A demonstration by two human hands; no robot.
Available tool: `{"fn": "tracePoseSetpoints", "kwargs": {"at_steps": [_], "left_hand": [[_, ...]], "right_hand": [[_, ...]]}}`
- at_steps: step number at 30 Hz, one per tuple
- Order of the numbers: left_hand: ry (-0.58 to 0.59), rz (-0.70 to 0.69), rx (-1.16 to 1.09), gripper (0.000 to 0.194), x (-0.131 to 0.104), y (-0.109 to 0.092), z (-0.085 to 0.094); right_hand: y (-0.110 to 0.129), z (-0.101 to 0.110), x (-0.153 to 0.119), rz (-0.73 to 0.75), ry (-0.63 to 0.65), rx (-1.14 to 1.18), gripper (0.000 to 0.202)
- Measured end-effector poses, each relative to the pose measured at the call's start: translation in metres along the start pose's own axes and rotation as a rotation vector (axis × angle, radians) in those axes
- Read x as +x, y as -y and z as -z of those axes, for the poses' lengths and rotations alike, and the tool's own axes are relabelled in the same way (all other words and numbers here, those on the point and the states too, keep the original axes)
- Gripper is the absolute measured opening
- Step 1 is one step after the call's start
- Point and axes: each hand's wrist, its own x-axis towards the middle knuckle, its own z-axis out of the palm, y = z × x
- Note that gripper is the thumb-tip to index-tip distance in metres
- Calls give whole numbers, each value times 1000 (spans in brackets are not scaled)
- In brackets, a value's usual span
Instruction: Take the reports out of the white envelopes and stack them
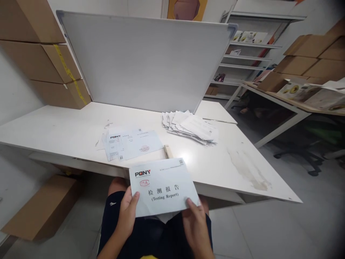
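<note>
Between my two hands is a pale blue testing report [164, 187], its cover printed with "PONY" and Chinese characters, held in front of the table edge above my lap. My left hand [128, 208] grips its left side, thumb on the cover. On the lower right corner, my right hand [195, 219] pinches it with the thumb on top. The other fingers of both hands are mostly hidden. Beyond the report lie several loose printed sheets [142, 144] on the white table [72, 129]. A small light-coloured stapler-like object [168, 151] rests just past the report's top edge.
A messy stack of folded papers [191, 126] sits farther back on the right. Behind it a whiteboard [148, 64] stands upright on the table. Cardboard boxes [56, 68] are piled at the left, another box [43, 205] lies on the floor, and shelves [248, 54] stand at the back right.
</note>
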Motion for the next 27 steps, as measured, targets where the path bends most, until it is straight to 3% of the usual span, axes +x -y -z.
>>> {"fn": "tracePoseSetpoints", "kwargs": {"at_steps": [4, 8, 11, 15, 18, 22, 27], "left_hand": [[16, -199, 222, 45, 16, -14, -1], [-5, -352, 297, 35, 38, -28, -22], [-3, -382, 301, 32, 64, -25, -44], [-13, -402, 390, 37, 89, -7, -57], [-22, -382, 439, 32, 80, 1, -52], [-13, -317, 346, 28, 45, 3, -39], [100, -77, 149, 37, 15, 20, -34]], "right_hand": [[36, 25, 31, 107, 47, -304, 41], [56, 28, 54, 390, 25, -481, 30], [47, 20, 78, 525, -23, -470, 31], [16, 16, 103, 512, -4, -477, 34], [5, 22, 98, 493, -43, -422, 30], [10, 38, 71, 374, -57, -405, 28], [15, 65, 52, 234, -124, -379, 46]]}}
